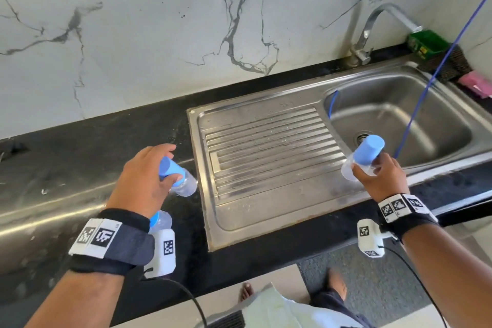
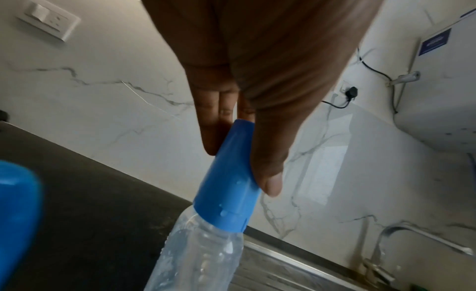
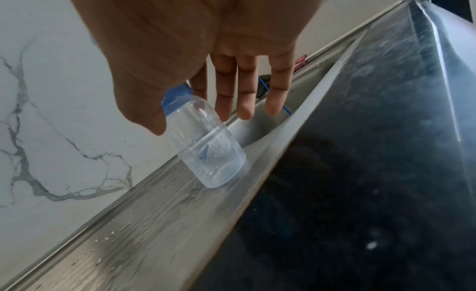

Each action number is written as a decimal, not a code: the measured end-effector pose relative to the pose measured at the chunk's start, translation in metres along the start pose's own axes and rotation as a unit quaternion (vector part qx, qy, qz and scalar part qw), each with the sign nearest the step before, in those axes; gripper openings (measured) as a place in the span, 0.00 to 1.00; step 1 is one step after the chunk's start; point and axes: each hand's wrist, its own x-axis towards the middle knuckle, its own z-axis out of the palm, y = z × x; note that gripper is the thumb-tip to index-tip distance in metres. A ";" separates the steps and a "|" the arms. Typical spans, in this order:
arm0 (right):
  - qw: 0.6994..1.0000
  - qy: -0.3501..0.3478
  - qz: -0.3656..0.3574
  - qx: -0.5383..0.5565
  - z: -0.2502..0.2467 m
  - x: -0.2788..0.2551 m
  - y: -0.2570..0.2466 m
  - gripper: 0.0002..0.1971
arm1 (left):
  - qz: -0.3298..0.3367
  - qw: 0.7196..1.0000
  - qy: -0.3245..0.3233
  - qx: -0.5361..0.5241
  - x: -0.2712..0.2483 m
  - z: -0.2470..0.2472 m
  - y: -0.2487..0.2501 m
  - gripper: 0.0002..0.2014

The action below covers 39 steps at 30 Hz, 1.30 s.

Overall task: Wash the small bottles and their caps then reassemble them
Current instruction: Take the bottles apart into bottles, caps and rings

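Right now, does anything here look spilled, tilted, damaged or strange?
Nothing looks damaged. Both clear plastic bottles with blue caps are held tilted: one in the left hand over the black countertop, one in the right hand by the steel sink. Droplets lie on the drainboard.

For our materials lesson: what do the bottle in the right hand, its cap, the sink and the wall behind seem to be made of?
Bottle: clear plastic, probably; you see straight through it.
Cap: opaque blue plastic, smooth and matte.
Sink: stainless steel by its look, brushed grey with soft reflections.
Wall: glossy white with grey veins, marble or a marble-look tile; cannot tell which.
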 end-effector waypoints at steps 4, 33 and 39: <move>1.000 -0.022 -0.002 0.018 -0.015 -0.003 0.009 0.26 | 0.038 0.999 -0.021 -0.031 0.016 0.020 0.050 0.30; 0.944 -0.245 -0.222 0.007 -0.087 -0.032 -0.016 0.02 | 0.200 0.957 -0.181 -0.109 0.058 0.205 0.226 0.47; 0.874 -0.278 -0.375 0.133 -0.049 -0.046 -0.138 0.02 | 0.115 0.985 -0.014 -0.126 0.020 0.101 0.146 0.36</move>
